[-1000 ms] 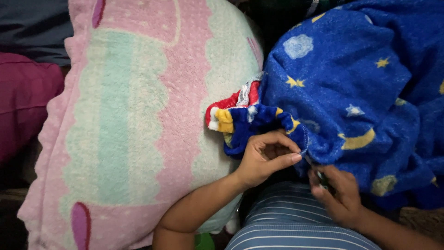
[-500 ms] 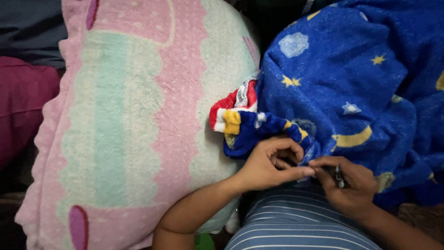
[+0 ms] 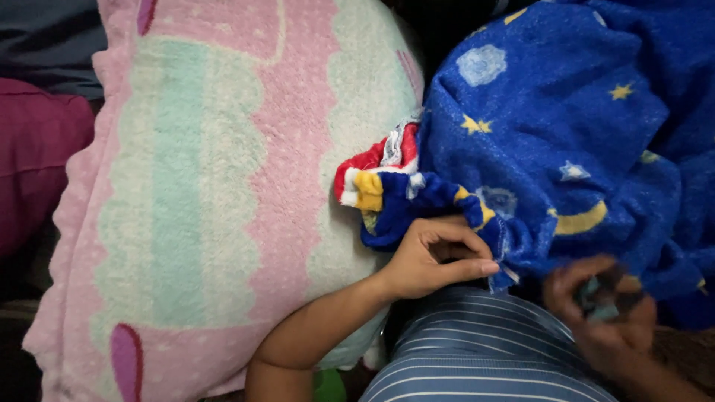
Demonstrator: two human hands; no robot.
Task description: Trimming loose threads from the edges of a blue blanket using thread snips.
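Fleece blanket (image 3: 566,141), blue with stars and moons: hem pinched between thumb and fingers of left hand (image 3: 432,257). Right hand (image 3: 599,313), blurred, closed round small dark object (image 3: 605,298), just beneath blanket edge, beside pink pillow (image 3: 201,193).

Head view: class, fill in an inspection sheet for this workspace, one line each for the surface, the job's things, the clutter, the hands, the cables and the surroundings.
Surface: a pink and mint fleece blanket covers the left side; no table seen.
Job's things: a blue fleece blanket with yellow stars and moons, its edge pinched; a small dark object, blurred, kind unclear.
Clutter: a red, white and yellow fabric piece sticks out from under the blue blanket.
Hands: left hand pinches the blue blanket's edge; right hand, blurred, is closed around the small object.
Cables: nothing seen.
Surroundings: a maroon cushion at far left; a striped garment below the hands.
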